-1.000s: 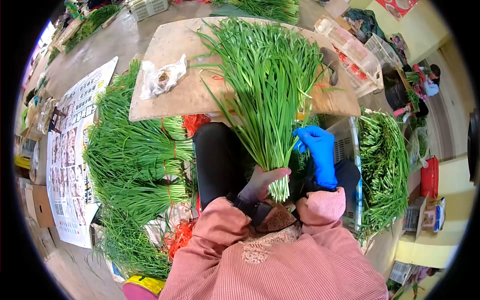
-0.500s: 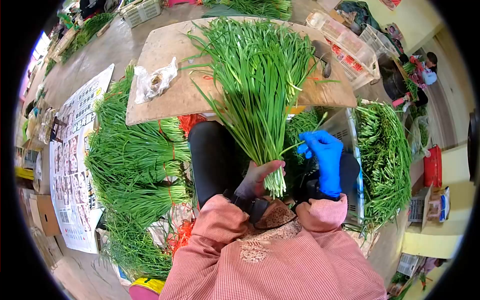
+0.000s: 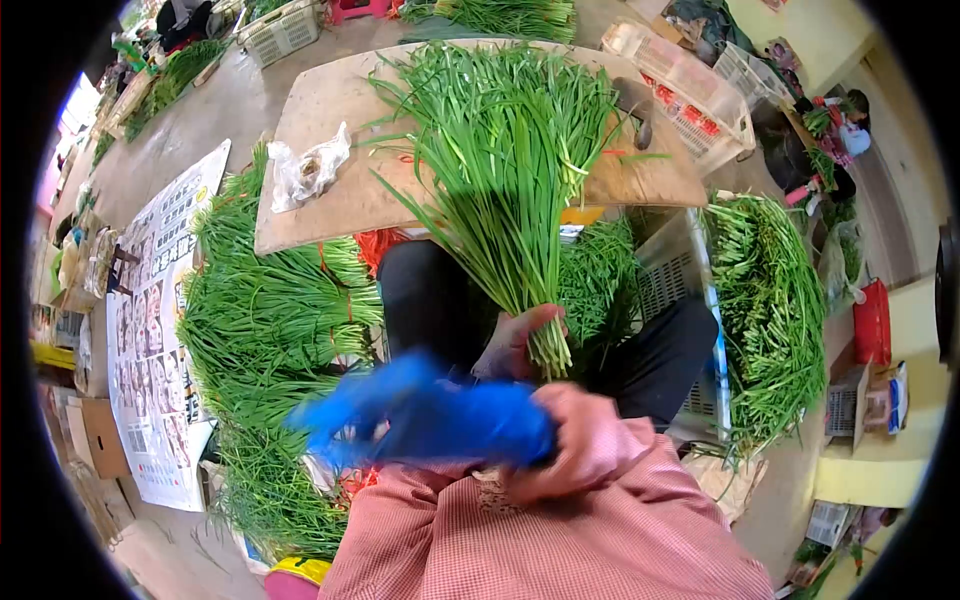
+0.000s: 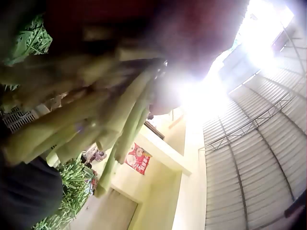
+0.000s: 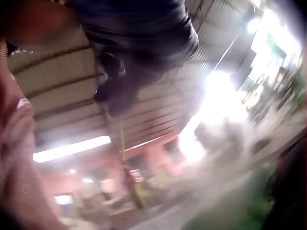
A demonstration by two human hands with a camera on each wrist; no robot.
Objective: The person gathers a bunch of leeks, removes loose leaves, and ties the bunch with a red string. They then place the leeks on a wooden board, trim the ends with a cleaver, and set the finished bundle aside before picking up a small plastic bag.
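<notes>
My bare left hand [image 3: 512, 343] grips a bunch of long green leafy stalks [image 3: 515, 235] near its pale cut ends, above the lap. In the left wrist view the pale stalk ends [image 4: 110, 110] fill the near part, below the dark, blurred hand. The upper leaves lie over more greens on the wooden board [image 3: 310, 90]. My right hand [image 3: 420, 415], in a blue glove, is blurred and crosses in front of the body to the left; its finger shape is unclear. In the right wrist view the glove [image 5: 139, 43] looks dark and smeared.
Bundles tied with red bands [image 3: 270, 300] lie to the left beside a printed sheet [image 3: 150, 350]. A plastic bag [image 3: 307, 172] sits on the board. Right of the knees are a crate [image 3: 670, 280] and a heap of greens [image 3: 765, 310]. Red ties [image 3: 375, 248] lie near the left knee.
The gloved right hand has swept from the right of the bunch, where it held a single stalk, across to the left. The left hand keeps its grip on the bunch.
</notes>
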